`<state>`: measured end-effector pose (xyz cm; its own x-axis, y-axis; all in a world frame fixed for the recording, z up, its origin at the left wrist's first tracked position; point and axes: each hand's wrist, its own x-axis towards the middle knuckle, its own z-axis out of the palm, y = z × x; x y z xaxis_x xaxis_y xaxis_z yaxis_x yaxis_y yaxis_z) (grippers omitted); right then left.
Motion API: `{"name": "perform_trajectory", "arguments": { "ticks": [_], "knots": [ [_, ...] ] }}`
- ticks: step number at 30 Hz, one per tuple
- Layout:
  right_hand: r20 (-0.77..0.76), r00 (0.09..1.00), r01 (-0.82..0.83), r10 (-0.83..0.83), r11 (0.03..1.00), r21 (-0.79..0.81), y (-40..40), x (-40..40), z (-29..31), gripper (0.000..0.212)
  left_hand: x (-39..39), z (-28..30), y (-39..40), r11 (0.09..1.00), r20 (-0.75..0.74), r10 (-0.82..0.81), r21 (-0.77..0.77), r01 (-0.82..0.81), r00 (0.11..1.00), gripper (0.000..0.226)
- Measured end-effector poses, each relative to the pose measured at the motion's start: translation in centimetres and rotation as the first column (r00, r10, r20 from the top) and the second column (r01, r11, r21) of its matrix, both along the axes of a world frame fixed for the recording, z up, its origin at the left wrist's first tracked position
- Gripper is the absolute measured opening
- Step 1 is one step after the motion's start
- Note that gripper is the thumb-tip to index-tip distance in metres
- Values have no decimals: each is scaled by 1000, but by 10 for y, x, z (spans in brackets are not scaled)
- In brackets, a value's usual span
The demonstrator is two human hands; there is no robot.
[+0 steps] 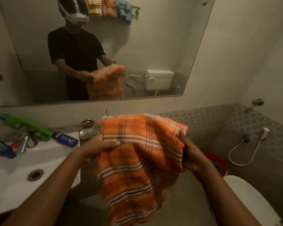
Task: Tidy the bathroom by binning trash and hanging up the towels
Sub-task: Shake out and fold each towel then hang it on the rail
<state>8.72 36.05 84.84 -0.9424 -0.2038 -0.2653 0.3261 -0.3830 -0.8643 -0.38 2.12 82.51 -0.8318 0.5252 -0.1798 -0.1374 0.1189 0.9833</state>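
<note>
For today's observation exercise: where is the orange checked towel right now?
In the head view, the orange checked towel hangs centre frame, gripped by the left hand and right hand, right of the white sink.

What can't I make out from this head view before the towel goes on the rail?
- Towel: lower end cut off by the bottom edge.
- Left hand and right hand: fingers hidden behind the towel.
- Red bucket: mostly hidden by the right hand.
- Rail: seen only in the mirror, mostly covered by hung towels.
- Bin: not in view.
</note>
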Motion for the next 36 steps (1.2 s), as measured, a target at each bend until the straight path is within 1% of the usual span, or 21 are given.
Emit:
{"name": "perform_trajectory", "arguments": {
  "ticks": [2, 5, 8, 9, 11, 13, 14, 15, 17, 18, 19, 20, 22, 23, 24, 26, 28, 30, 32, 34, 36],
  "knots": [
    [62, 998, -37, 33, 997, 73, -2, 12, -25, 93, 6, -24, 3, 989, 70, 150, 8, -151, 986, 49],
    [-54, 997, -49, 54, 995, 89, -4, 17, -40, 88, 12, -35, 6, 913, 202, 328, 182, -364, 923, 45],
    [-188, 981, 32, -45, 997, -69, 0, 9, -34, 77, 16, -27, 3, 843, 313, 218, 417, -340, 924, 44],
    [-204, 976, 64, -79, 995, -80, 2, 7, -38, 71, 20, -22, 0, 880, 266, 171, 393, -268, 949, 46],
    [-192, 978, 107, -87, 990, 94, -6, 8, -49, 60, 18, -18, -7, 973, 101, 104, 195, -122, 989, 57],
    [-96, 990, 129, -104, 940, 316, -18, 11, -69, 52, 13, -21, -11, 988, 47, 151, 22, -152, 987, 68],
    [-30, 992, 129, -126, 931, 341, -23, 13, -76, 50, 11, -23, -12, 974, 71, 223, 18, -225, 972, 64],
    [13, 989, 138, -148, 946, 294, -26, 15, -81, 51, 10, -25, -12, 952, 104, 297, 47, -303, 949, 55],
    [9, 970, 243, -244, 969, 48, -23, 14, -87, 71, 10, -33, -14, 894, 222, 356, 204, -400, 908, 47],
    [-31, 959, 278, -281, 958, -71, -18, 14, -88, 79, 12, -37, -16, 869, 268, 335, 282, -406, 903, 54],
    [-85, 953, 278, -290, 952, -128, -17, 17, -87, 76, 17, -40, -18, 864, 279, 298, 328, -382, 913, 67],
    [-135, 954, 257, -269, 961, -102, -18, 20, -87, 66, 21, -40, -21, 883, 246, 269, 322, -340, 931, 81],
    [-160, 966, 226, -203, 963, 143, -25, 24, -90, 58, 22, -40, -26, 954, 108, 220, 185, -238, 969, 103],
    [-165, 969, 224, -185, 940, 257, -25, 23, -90, 57, 20, -40, -27, 962, 65, 237, 122, -243, 969, 111],
    [-182, 966, 230, -183, 929, 289, -22, 20, -89, 57, 16, -40, -27, 946, 50, 298, 116, -302, 953, 116],
    [-213, 946, 268, -244, 959, 91, -9, 15, -83, 67, 8, -36, -27, 863, 76, 443, 233, -448, 893, 113],
    [-199, 935, 283, -295, 955, -85, -1, 10, -73, 79, 4, -33, -26, 798, 123, 479, 352, -490, 869, 104],
    [-195, 953, 239, -232, 971, 12, -6, 9, -71, 72, 7, -32, -26, 823, 150, 394, 383, -421, 907, 108],
    [-218, 957, 229, -191, 960, 163, -13, 8, -71, 53, 9, -38, -26, 882, 144, 319, 316, -349, 937, 124],
    [-206, 938, 303, -279, 949, 92, -12, 5, -69, 56, 7, -44, -27, 881, 133, 357, 281, -380, 925, 126],
    [-176, 923, 334, -343, 939, -80, -9, 3, -65, 76, 4, -47, -24, 807, 165, 453, 342, -482, 876, 104]
  ]
}}
